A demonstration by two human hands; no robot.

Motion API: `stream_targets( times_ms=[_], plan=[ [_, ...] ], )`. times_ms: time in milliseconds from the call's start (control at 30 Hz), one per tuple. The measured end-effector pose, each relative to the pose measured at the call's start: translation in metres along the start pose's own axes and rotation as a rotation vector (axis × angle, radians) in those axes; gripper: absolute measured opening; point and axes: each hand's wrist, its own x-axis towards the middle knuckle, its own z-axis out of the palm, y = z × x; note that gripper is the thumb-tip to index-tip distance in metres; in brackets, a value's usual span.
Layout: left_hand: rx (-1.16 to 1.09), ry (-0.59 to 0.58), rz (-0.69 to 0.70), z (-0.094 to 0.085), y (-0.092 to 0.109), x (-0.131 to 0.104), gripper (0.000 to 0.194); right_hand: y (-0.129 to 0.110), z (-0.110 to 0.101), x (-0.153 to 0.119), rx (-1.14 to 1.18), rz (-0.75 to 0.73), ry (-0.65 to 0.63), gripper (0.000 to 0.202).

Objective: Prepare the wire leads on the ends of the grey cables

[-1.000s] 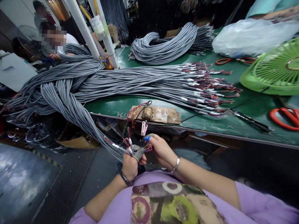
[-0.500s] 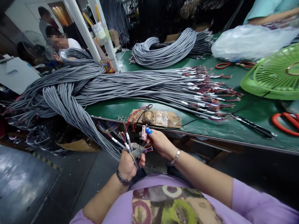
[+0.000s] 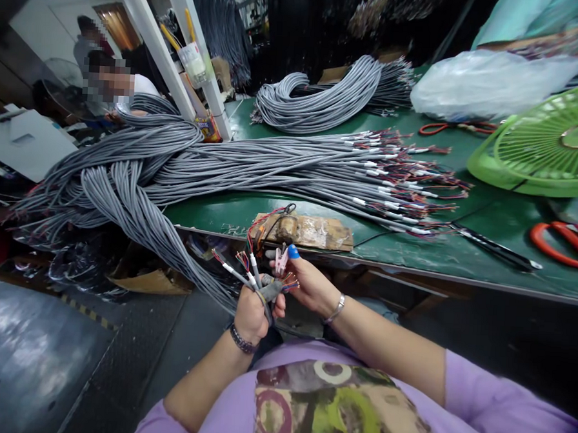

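Note:
My left hand (image 3: 252, 315) is closed round a few grey cables (image 3: 240, 276) whose ends fan out above and beside the fist. White sleeves and thin coloured wires (image 3: 291, 282) show at the stripped ends. A grey covering wraps the left thumb. My right hand (image 3: 309, 283), with blue on its thumb tip, is at a small pink clip (image 3: 281, 261). Its thumb and a grey-covered fingertip lie on either side of the clip, just above the left hand's wires. Whether a wire is also between those fingers is hidden.
A taped wooden block (image 3: 312, 232) with red and black leads sits at the edge of the green bench (image 3: 212, 211). Grey cable bundles (image 3: 253, 160) lie across it. Tweezers (image 3: 498, 247), orange-handled scissors (image 3: 561, 244) and a green fan (image 3: 554, 140) are at right. Another person (image 3: 116, 85) is at back left.
My right fingers have come round the pink clip, which has turned and now shows its two arms. The left hand keeps hold of the cables. The view has shifted slightly.

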Motion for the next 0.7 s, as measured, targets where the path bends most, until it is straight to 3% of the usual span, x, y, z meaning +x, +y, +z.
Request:
stream_targets(
  times_ms=[100,300,700],
  plan=[
    [-0.01,0.004,-0.006,0.001,-0.0011,0.0008,0.033,-0.0021,0.0032,0.0019,0.135,0.076,0.012,0.042],
    [0.003,0.008,-0.028,0.001,-0.0039,0.0011,0.031,0.0005,0.0035,0.0055,0.199,0.067,0.092,0.037],
    [0.024,-0.007,0.006,-0.0004,-0.0022,-0.0048,0.035,-0.0018,-0.0017,0.001,0.271,0.1,-0.001,0.035]
  ],
)
